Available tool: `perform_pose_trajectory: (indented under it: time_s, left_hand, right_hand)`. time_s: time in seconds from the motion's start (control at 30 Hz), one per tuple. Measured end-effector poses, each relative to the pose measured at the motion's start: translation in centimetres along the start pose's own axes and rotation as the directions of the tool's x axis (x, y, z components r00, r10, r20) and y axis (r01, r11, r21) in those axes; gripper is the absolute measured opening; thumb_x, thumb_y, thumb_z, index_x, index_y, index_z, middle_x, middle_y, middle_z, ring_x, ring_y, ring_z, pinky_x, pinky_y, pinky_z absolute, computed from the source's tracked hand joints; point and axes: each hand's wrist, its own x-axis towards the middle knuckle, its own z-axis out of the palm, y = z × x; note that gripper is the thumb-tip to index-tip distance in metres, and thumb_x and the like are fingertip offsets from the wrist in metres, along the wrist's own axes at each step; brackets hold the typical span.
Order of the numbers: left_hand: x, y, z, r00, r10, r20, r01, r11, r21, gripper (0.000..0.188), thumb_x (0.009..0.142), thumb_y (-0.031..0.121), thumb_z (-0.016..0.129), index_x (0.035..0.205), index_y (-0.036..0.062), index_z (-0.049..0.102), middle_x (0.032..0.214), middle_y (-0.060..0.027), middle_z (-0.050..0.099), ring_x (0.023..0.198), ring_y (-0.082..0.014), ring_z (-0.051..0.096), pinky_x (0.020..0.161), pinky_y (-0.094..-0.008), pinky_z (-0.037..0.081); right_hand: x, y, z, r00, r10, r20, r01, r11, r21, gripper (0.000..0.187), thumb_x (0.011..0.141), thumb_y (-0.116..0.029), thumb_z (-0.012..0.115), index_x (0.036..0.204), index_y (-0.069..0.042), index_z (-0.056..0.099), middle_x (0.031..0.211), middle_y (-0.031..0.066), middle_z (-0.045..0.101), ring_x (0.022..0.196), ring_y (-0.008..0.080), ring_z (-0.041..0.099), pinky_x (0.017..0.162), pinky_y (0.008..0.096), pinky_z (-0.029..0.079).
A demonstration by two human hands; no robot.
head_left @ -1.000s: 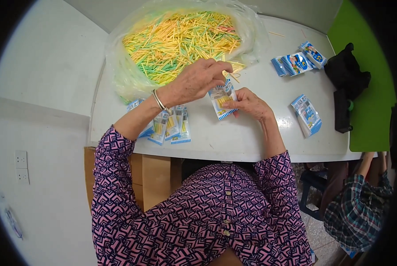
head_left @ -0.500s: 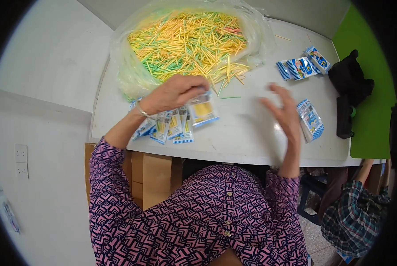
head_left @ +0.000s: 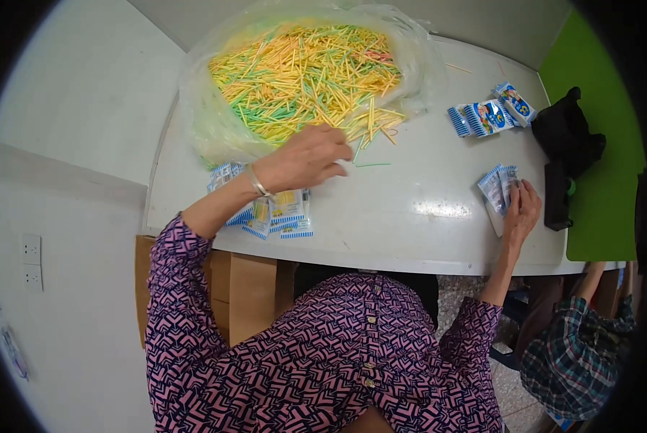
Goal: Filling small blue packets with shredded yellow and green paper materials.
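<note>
A large clear plastic bag [head_left: 200,119] lies rolled open on the table, full of thin yellow, green and pinkish sticks [head_left: 302,79]. Just in front of it hovers my left hand [head_left: 305,160], fingers loosely apart and holding nothing I can see. Beneath that wrist spreads a pile of small blue-and-white packets [head_left: 287,206], with yellow sticks showing through clear windows; my forearm hides part of it. On the right, my right hand [head_left: 523,209] pinches the edge of a flat packet [head_left: 509,177] at a small stack of packets [head_left: 491,191], its fingertips partly hidden.
Several fuller blue-and-white packets [head_left: 488,117] lie at the back right, beside a black device [head_left: 565,133] against a green panel [head_left: 597,173]. A loose green stick [head_left: 374,164] rests near the bag. Another person's plaid sleeve [head_left: 572,346] shows at the lower right.
The packet my left hand held now lies on the left pile, and that hand is empty. My right hand has moved right and down onto the stack, where one packet is now fanned out.
</note>
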Motion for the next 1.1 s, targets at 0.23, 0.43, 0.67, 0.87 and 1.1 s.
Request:
perform_pose_trajectory:
  time_s: [0.23,0.43,0.67,0.87,1.1]
  left_hand:
    - [8.6,2.9,3.3,0.957,-0.191,-0.218,0.070,0.883,-0.465,0.033,0.081,0.023,0.067,0.107,0.0037,0.058,0.100,-0.0095,0.060,0.093,-0.0208,0.057,0.082,-0.0331,0.045]
    - [7.3,1.5,3.7,0.956,-0.288,0.045,0.230,0.650,-0.724,0.019,0.080,0.018,0.067,0.091,0.0015,0.064,0.085,-0.0054,0.061,0.086,-0.0109,0.056,0.074,-0.0281,0.045]
    - [3.7,0.8,3.2,0.935,-0.255,-0.247,0.109,0.868,-0.485,0.021,0.079,0.020,0.068,0.093,0.0047,0.066,0.081,-0.0086,0.063,0.075,-0.0205,0.056,0.068,-0.0308,0.044]
    - [3.1,0.6,3.6,0.921,-0.298,-0.253,0.123,0.834,-0.537,0.018,0.081,0.016,0.065,0.094,0.0033,0.065,0.077,-0.0094,0.062,0.070,-0.0183,0.055,0.065,-0.0293,0.044]
    - [2.3,0.1,3.8,0.891,-0.422,-0.170,0.252,0.769,-0.588,0.014,0.083,0.013,0.061,0.091,0.0010,0.064,0.064,-0.0058,0.057,0.059,-0.0114,0.047,0.057,-0.0256,0.041]
  right_hand:
    - [0.3,-13.5,-0.7,0.952,-0.305,-0.016,0.282,0.858,0.430,0.023,0.078,-0.007,0.064,0.100,-0.001,0.062,0.099,0.0134,0.060,0.092,0.0276,0.056,0.082,0.0349,0.043]
    - [-0.4,-17.5,0.8,0.954,-0.286,0.089,0.193,0.815,0.547,0.032,0.074,-0.013,0.069,0.102,-0.002,0.059,0.094,0.0118,0.059,0.087,0.0294,0.054,0.082,0.0384,0.040]
    - [0.3,-18.2,1.8,0.807,-0.275,0.523,-0.227,0.673,0.704,0.024,0.075,-0.011,0.068,0.094,0.001,0.059,0.077,0.0054,0.059,0.069,0.0138,0.052,0.065,0.0270,0.043]
    - [-0.8,-19.4,3.8,0.744,-0.337,0.577,-0.316,0.582,0.749,0.015,0.080,-0.011,0.065,0.086,0.002,0.061,0.071,0.0001,0.058,0.065,0.0065,0.048,0.060,0.0216,0.040]
    - [-2.0,-20.9,5.0,0.790,-0.189,0.583,-0.497,0.361,0.789,0.019,0.085,-0.016,0.063,0.080,0.002,0.062,0.065,-0.0023,0.053,0.061,0.0037,0.042,0.055,0.0195,0.034]
